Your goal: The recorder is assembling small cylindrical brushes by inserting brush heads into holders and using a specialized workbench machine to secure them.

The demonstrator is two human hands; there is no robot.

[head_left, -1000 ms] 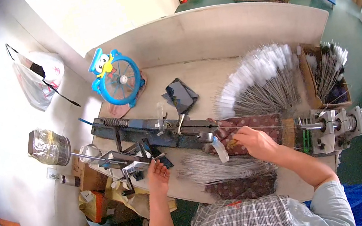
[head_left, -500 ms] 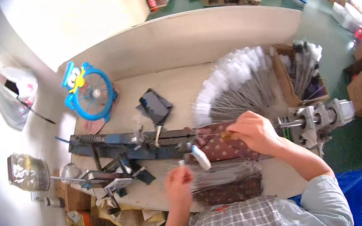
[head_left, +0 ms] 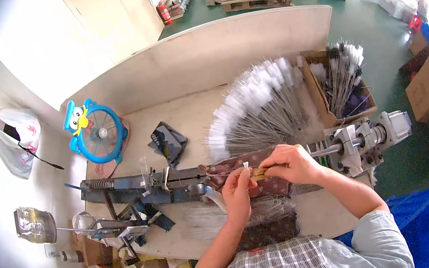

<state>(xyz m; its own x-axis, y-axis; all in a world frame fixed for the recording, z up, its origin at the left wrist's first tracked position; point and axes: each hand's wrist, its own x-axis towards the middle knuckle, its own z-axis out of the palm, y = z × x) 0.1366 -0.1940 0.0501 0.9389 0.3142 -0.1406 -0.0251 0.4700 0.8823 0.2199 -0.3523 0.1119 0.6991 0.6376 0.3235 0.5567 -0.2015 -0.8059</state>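
My left hand (head_left: 238,192) is closed in a pinch on a small white piece (head_left: 246,165), held upright above its fingertips. Right beside it, my right hand (head_left: 292,165) pinches a small yellowish-brown piece (head_left: 258,173). Both sets of fingertips nearly meet over a brown dotted cloth (head_left: 277,187), in line with a long dark bench fixture (head_left: 136,190). A thin wire runs from that fixture toward the fingers; whether it passes into either hand is hidden. Below my hands lies a bundle of thin metal wires (head_left: 269,208).
A fan of white-tipped wire brushes (head_left: 254,101) spreads behind my hands. Beside it stands a cardboard box (head_left: 320,96) of dark brushes. A motor-driven spindle (head_left: 363,142) sits at the right end. At the left are a blue toy-shaped fan (head_left: 101,133) and a clamp-like device (head_left: 122,226).
My left hand has moved right and up with the white piece, coming from beside the fixture to my right fingertips. My right hand keeps its pinch. The view has shifted slightly.
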